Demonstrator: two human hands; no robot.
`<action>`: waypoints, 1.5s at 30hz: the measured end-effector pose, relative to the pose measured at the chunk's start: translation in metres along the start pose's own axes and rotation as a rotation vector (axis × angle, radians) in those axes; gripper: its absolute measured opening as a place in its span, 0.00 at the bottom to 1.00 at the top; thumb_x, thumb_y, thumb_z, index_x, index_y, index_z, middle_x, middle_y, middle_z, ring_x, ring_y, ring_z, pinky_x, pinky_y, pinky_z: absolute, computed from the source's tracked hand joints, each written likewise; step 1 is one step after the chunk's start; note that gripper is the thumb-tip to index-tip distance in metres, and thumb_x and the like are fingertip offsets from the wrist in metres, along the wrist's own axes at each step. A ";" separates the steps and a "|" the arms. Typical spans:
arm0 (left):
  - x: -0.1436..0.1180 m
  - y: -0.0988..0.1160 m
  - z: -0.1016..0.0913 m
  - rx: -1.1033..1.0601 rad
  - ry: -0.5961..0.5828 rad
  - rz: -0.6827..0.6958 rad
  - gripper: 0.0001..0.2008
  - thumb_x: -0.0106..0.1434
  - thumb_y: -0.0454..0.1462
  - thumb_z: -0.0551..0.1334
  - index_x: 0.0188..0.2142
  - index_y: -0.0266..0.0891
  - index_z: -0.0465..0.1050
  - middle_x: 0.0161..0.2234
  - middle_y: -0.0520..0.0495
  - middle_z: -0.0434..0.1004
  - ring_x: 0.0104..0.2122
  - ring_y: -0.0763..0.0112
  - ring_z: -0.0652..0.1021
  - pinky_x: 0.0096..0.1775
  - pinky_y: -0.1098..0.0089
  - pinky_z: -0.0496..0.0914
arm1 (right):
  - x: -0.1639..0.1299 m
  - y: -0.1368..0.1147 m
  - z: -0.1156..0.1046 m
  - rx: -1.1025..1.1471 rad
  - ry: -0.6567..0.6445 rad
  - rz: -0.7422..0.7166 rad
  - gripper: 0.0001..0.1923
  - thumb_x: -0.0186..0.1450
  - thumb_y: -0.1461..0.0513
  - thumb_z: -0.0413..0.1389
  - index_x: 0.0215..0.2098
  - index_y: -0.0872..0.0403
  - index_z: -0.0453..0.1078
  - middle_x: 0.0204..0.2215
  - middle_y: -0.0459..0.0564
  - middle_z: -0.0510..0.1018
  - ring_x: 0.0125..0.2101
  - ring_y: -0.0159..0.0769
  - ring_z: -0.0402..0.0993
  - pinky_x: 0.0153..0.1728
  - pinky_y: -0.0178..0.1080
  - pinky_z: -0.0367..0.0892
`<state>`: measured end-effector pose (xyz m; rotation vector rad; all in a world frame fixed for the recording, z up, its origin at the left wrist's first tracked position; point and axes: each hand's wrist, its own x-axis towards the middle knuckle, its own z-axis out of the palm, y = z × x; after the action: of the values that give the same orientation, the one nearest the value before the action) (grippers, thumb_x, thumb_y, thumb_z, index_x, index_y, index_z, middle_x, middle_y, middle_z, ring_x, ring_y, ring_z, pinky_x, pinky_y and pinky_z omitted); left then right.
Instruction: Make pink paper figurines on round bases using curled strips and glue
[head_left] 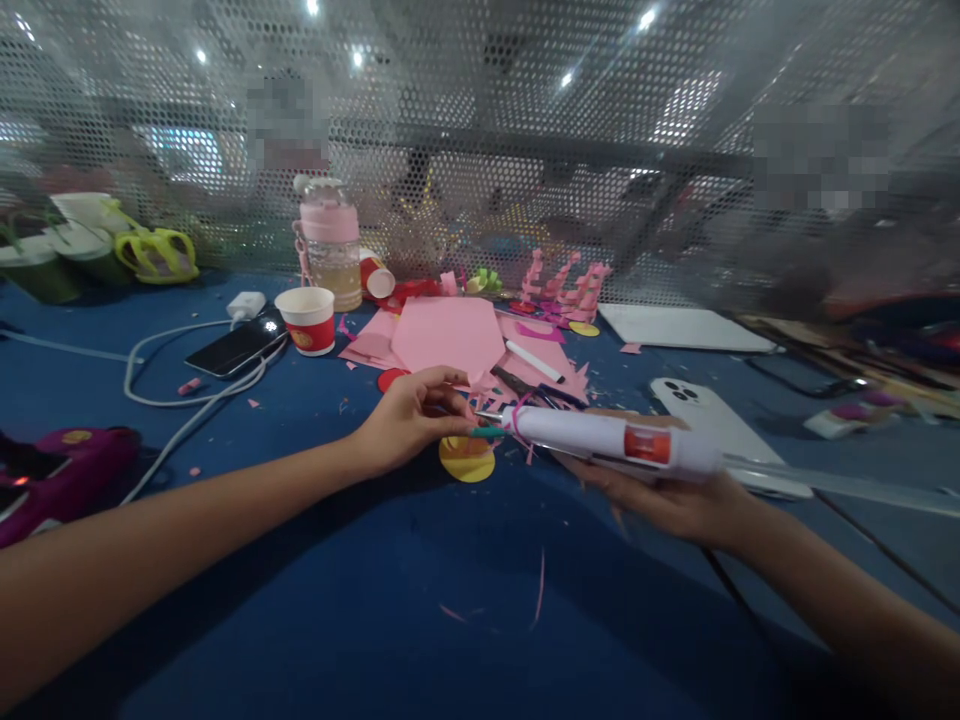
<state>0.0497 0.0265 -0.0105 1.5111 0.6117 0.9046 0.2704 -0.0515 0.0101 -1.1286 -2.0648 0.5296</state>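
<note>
My right hand [660,495] grips a white glue gun [611,437] with a red label, held sideways so its green nozzle points left. My left hand [409,420] pinches a small pink paper piece [480,385] right at that nozzle. A yellow paper disc [466,460] lies on the blue table just under the nozzle. Thin pink paper strips curl around the gun's front end.
Pink paper sheets [450,335], a white marker [534,361] and pink paper figures [562,285] lie behind the hands. At left are a red paper cup [306,320], a phone [236,345] on a white cable, a pink bottle [330,240]. A white phone [705,415] lies right, before a perforated screen [480,130].
</note>
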 end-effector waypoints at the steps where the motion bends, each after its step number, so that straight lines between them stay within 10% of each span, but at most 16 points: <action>1: 0.000 -0.001 0.000 -0.003 -0.005 0.005 0.14 0.43 0.29 0.65 0.30 0.35 0.65 0.22 0.54 0.71 0.24 0.77 0.72 0.30 0.74 0.67 | 0.000 -0.001 0.001 -0.022 -0.005 -0.023 0.07 0.55 0.61 0.53 0.33 0.51 0.71 0.26 0.51 0.77 0.23 0.36 0.73 0.21 0.35 0.70; 22: 0.002 -0.008 -0.003 -0.075 -0.049 -0.007 0.18 0.42 0.29 0.65 0.35 0.34 0.65 0.23 0.56 0.71 0.24 0.80 0.73 0.30 0.77 0.68 | -0.004 0.002 0.001 -0.814 -0.032 -0.304 0.06 0.61 0.58 0.45 0.26 0.50 0.55 0.19 0.42 0.64 0.15 0.30 0.63 0.14 0.33 0.49; 45: 0.001 -0.004 0.000 -0.031 -0.006 0.006 0.15 0.42 0.28 0.65 0.32 0.33 0.66 0.22 0.56 0.71 0.24 0.80 0.73 0.30 0.78 0.68 | -0.010 0.003 -0.006 -0.857 -0.171 -0.392 0.09 0.64 0.65 0.36 0.29 0.50 0.54 0.22 0.43 0.64 0.19 0.31 0.62 0.18 0.35 0.47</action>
<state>0.0510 0.0278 -0.0144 1.4883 0.5871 0.9098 0.2803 -0.0583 0.0081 -1.0796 -2.6641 -0.5269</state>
